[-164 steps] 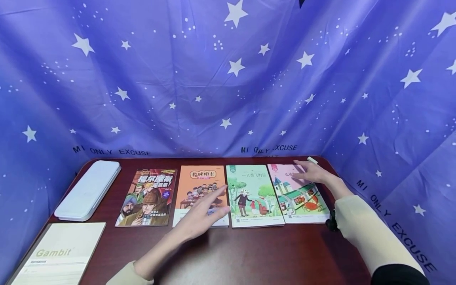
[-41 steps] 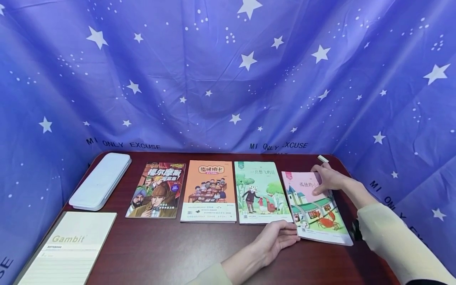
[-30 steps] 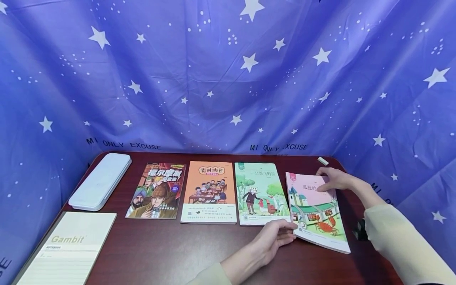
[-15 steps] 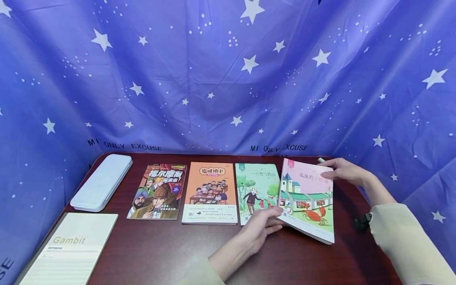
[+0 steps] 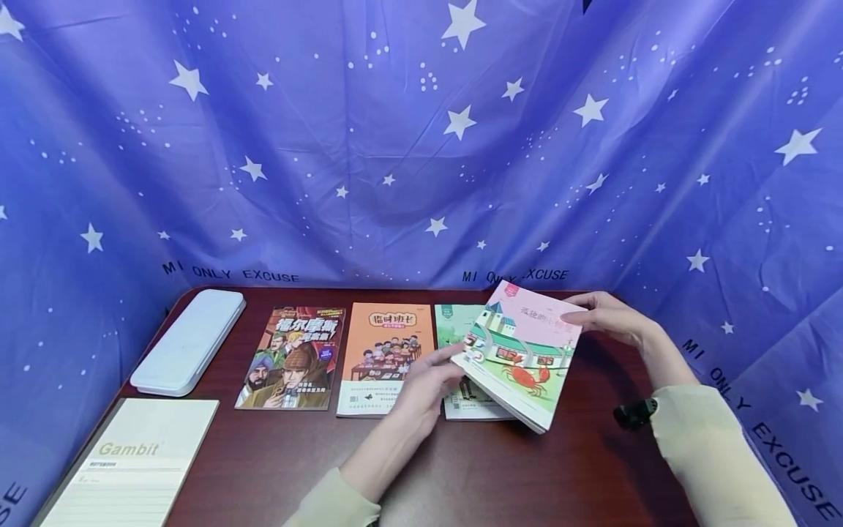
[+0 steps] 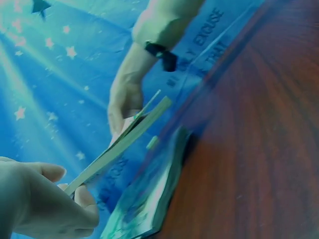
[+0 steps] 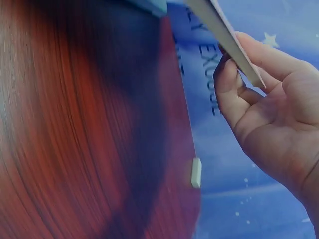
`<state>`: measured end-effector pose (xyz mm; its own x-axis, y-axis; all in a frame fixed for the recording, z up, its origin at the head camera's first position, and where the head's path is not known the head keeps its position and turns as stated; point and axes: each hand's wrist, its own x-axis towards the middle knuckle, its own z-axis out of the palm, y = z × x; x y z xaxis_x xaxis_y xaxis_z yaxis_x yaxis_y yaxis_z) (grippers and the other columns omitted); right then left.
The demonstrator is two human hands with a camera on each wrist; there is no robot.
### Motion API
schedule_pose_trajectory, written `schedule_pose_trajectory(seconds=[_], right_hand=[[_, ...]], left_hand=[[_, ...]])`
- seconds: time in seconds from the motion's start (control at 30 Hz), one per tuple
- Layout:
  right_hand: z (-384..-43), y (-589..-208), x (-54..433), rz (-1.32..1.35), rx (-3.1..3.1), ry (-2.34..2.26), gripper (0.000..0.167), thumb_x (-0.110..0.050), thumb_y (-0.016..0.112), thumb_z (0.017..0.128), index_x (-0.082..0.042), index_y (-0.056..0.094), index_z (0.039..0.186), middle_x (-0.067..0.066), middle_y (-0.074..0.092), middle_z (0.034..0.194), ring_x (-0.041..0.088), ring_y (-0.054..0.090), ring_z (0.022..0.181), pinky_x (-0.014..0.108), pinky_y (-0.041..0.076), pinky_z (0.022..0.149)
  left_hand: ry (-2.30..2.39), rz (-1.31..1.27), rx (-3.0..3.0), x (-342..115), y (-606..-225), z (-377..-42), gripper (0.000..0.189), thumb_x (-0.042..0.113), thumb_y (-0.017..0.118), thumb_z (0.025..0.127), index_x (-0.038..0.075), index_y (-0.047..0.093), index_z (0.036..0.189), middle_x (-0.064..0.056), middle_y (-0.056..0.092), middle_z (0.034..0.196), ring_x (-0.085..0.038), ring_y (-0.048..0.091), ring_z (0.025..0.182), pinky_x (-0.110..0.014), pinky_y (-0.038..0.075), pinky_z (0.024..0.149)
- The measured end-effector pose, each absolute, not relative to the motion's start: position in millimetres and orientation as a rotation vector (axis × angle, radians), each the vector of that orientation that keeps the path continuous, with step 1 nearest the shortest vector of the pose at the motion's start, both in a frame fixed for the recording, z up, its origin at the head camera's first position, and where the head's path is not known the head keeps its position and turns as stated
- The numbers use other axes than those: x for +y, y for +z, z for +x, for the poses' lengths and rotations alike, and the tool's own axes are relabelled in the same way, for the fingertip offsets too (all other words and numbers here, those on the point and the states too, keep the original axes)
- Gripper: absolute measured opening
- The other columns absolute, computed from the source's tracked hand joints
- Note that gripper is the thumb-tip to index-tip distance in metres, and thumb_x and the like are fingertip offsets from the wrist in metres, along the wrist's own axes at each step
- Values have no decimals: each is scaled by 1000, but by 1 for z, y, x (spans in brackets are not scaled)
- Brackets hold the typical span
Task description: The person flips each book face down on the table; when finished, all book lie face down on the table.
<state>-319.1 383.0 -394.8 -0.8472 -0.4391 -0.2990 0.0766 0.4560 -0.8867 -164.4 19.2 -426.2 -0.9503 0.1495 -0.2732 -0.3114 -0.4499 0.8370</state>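
1. A pink-covered paperback (image 5: 507,351) with a red crab on its front is in the air on the right side of the scene, tilted, above a green-covered paperback (image 5: 476,408) and partly hiding it.
2. The left hand (image 5: 421,388) pinches its left edge, towards the near corner; the right hand (image 5: 619,320) pinches its far right corner. Both grasp the same book.
3. Possible trouble: should either pinch slip, the book would probably swing down and knock the green one askew.
4. The left wrist view shows a thin gap between the cover and the page block, so an uneven grip might let the leaves fan out or bend.
5. The left hand also overlaps an orange-covered paperback (image 5: 385,351); dipping low could nudge it.
6. Materials: the paperbacks are thin, flat rectangles of printed card and paper. The table (image 5: 546,483) is dark reddish wood-grain, with a soft shine.
7. To the left are a smooth, white, round-cornered case (image 5: 187,340) and a pale "Gambit" notebook (image 5: 128,461). Behind hangs creased blue fabric (image 5: 316,154) printed with white stars.
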Motion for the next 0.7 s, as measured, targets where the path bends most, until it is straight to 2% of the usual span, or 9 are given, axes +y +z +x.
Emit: schedule_pose_trajectory(seconds=[0.1,0.17,0.3,0.37,0.53,0.7], right_hand=[[-316,-400,371,-278,2198,-1453,58,-7,65,99,17,41,146,-5,78,104,12,75,91,30,64,81],[-315,-404,363,-279,2200,-1484,58,-7,64,100,17,39,146,-5,78,103,12,74,89,28,64,76],[-310,-409,347,-294,2218,-1542,51,-9,63,100,13,45,143,-5,77,99,9,71,81,24,61,67],[-307,-410,338,-310,2229,-1566,47,-10,63,101,11,48,140,-6,77,97,8,68,76,22,58,63],[-298,-411,315,-339,2281,-1617,45,-14,64,101,10,50,137,-6,74,87,8,61,67,22,55,59],[-287,-412,291,-290,2360,-1656,48,-15,67,99,11,52,136,-7,71,79,8,61,65,21,55,58]], left_hand=[[2500,-268,1444,8,-424,-171,50,-6,66,87,0,62,137,-5,64,114,-5,57,77,-21,53,84],[2528,-289,1429,1,-423,-176,48,-6,65,90,0,62,137,-1,62,108,-5,57,78,-17,54,80],[2566,-327,1441,-14,-423,-183,46,-2,64,94,0,60,140,2,62,96,-4,58,75,-12,53,68],[2579,-354,1462,-24,-424,-187,46,0,64,96,2,59,142,3,60,91,-3,58,73,-12,53,67],[2603,-434,1532,-47,-426,-196,46,5,62,100,4,57,145,4,64,94,-2,59,75,-11,54,68],[2623,-481,1576,-63,-426,-202,50,10,62,102,-3,50,148,-1,64,110,0,60,78,-11,55,71]])
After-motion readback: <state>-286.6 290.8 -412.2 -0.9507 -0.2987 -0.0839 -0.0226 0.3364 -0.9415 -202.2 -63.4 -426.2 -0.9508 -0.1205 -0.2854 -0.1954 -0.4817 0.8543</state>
